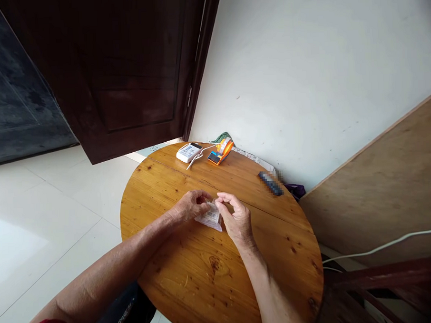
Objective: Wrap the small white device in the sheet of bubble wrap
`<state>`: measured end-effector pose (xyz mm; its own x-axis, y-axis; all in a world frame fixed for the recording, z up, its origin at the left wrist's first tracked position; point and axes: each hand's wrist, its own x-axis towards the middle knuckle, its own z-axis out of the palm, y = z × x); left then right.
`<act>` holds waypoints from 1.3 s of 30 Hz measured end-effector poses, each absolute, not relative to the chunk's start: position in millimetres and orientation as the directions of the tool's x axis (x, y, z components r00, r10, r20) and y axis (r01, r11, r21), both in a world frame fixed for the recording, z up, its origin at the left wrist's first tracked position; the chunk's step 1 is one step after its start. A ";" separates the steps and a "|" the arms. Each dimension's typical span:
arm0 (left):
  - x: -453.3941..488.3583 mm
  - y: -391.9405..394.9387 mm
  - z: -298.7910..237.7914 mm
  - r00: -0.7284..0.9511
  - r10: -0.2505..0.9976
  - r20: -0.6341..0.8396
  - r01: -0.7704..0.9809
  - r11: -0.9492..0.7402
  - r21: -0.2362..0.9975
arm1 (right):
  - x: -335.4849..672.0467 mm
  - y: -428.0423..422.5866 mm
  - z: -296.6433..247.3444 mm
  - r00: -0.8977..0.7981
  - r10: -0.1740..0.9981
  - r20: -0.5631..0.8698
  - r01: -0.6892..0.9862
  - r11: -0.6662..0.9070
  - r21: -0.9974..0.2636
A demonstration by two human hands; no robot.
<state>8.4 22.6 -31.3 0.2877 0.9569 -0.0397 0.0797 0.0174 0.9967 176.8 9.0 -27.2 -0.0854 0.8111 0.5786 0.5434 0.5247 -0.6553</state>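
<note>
A small clear plastic bag [211,219] with a pale printed item inside lies on the round wooden table [177,277]. My left hand [193,206] is closed at the bag's upper left side, thumb and fingers on its edge. From the right, my right hand [236,216] pinches the bag's upper right corner between thumb and index finger. The two sets of fingertips are close together at the upper edge. What exactly the bag holds is too small to read.
Near the table's far edge sit a white box-shaped device [188,153] with a white cord and an orange tape dispenser [220,152]. A dark, blurred-out object [270,183] lies at the right. Beyond are a dark door [126,89] and a white wall [286,72].
</note>
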 end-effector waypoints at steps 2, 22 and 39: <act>7.7 22.5 -31.5 0.291 0.956 -0.036 0.074 0.015 0.997 | 176.7 6.4 -24.3 -0.146 0.784 0.603 0.583 0.560 -0.588; 10.8 28.3 -44.5 0.281 0.960 0.012 0.105 -0.043 0.994 | 169.8 -17.5 -3.9 -0.480 0.631 0.610 0.733 0.670 -0.118; 6.4 25.8 -35.6 0.291 0.956 -0.041 0.099 0.013 0.995 | 164.7 -17.8 -12.4 -0.502 0.594 0.629 0.756 0.655 -0.015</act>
